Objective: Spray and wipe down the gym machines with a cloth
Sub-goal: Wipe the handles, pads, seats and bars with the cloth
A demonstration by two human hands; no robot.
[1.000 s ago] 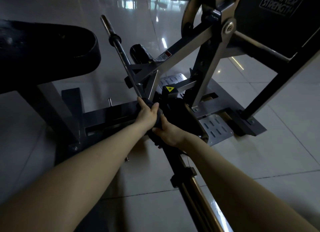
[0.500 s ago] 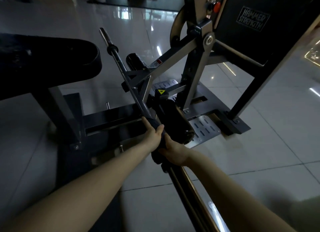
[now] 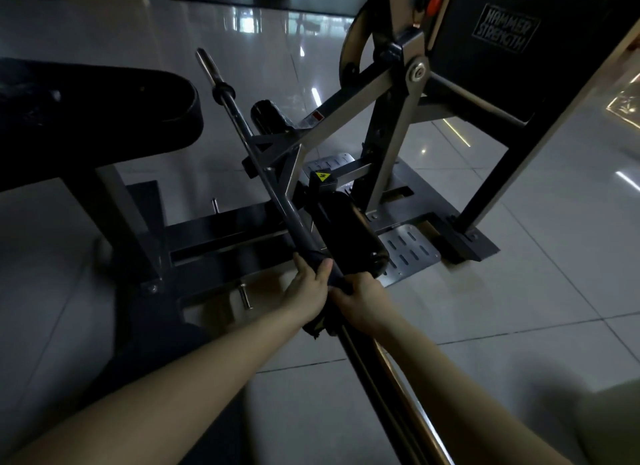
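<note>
A dark cloth (image 3: 329, 281) is wrapped round the long metal bar (image 3: 263, 173) of a grey gym machine (image 3: 391, 125). My left hand (image 3: 308, 288) grips the cloth on the bar from the left, thumb on top. My right hand (image 3: 360, 294) grips the cloth just below it from the right. A loose end of the cloth hangs under my left wrist. No spray bottle is in view.
A black padded seat (image 3: 97, 118) stands at the left. A black roller pad (image 3: 346, 236) lies just beyond my hands, above perforated foot plates (image 3: 412, 253). A black back pad (image 3: 512, 48) with lettering rises at the upper right. Glossy floor tiles (image 3: 519, 291) surround the frame.
Both hands have slid with the cloth down the bar toward me. The view has tilted up, showing more of the machine's upper frame.
</note>
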